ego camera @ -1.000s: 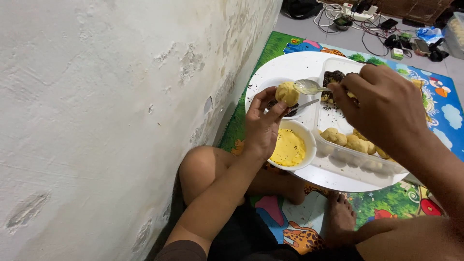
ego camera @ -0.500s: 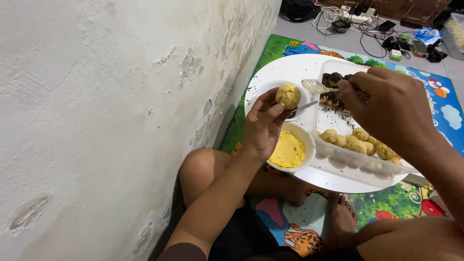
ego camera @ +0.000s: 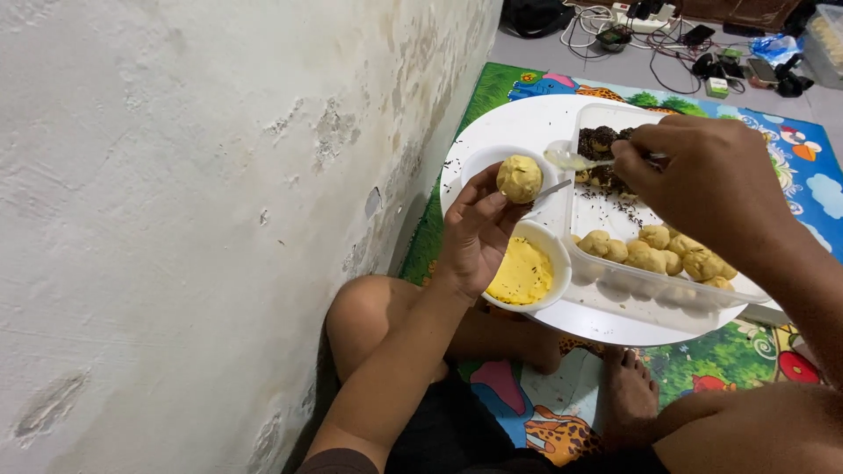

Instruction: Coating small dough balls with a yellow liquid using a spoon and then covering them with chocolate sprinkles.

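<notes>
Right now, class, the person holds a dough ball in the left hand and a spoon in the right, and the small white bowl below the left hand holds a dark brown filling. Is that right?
Not quite. The head view shows the small white bowl holds a yellow mixture, not a dark brown filling. The rest stands: the left hand holds the dough ball, the right hand the spoon.

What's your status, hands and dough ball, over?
Left hand holds dough ball. Right hand holds spoon over clear tray. Nothing between them.
</notes>
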